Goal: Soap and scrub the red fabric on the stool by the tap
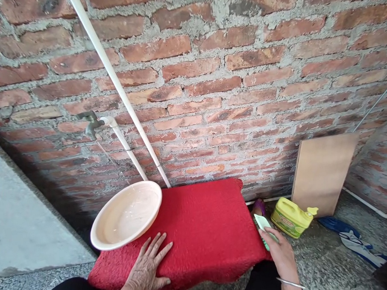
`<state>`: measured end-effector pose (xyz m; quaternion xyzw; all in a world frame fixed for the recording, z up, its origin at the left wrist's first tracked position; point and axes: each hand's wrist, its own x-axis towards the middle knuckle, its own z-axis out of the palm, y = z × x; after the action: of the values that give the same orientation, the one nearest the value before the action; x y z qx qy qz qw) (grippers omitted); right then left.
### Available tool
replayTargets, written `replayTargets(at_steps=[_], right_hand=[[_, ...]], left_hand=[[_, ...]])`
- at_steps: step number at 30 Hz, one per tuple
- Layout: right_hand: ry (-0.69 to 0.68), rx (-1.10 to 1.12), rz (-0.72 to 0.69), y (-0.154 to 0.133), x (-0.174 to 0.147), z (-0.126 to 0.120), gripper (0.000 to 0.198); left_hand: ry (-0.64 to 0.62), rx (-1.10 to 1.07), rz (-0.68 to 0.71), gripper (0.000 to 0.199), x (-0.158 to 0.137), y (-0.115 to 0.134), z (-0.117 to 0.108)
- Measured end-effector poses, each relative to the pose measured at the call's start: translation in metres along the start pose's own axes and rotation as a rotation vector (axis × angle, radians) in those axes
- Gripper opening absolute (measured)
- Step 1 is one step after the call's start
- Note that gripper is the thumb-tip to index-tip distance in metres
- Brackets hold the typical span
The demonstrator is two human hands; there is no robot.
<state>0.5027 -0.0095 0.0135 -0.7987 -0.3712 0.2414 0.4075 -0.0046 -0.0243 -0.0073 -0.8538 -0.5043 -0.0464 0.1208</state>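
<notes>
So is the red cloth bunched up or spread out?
Spread out: the red cloth lies in a broad, flat sheet, with the left hand resting on it.

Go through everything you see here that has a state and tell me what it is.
Red cloth: spread out, edges draped
Brush: held, bristles facing the red cloth
Left hand: open, resting on the red cloth
Right hand: closed on the brush
Basin: seems to hold water
Tap: apparently running thinly
Board: propped up, leaning
</notes>
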Motion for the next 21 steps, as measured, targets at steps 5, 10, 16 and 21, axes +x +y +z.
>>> replayTargets(at_steps=[5, 10, 16, 21], right_hand=[[0.007, -0.110, 0.031, -0.004, -0.005, -0.003, 0.059], [0.059, -0.038, -0.009, -0.016, -0.017, -0.018, 0.061], [-0.096, -0.052, -0.242, -0.021, -0.034, -0.030, 0.045], [0.074, -0.165, -0.229, -0.010, -0.042, -0.042, 0.049]], left_hand=[[0.008, -0.007, 0.004, 0.110, 0.000, 0.001, -0.001], [-0.002, 0.001, 0.004, 0.110, 0.000, 0.000, 0.000], [0.028, 0.007, 0.016, 0.110, -0.001, 0.000, 0.003], [0.041, -0.007, 0.028, 0.108, -0.001, 0.001, 0.003]])
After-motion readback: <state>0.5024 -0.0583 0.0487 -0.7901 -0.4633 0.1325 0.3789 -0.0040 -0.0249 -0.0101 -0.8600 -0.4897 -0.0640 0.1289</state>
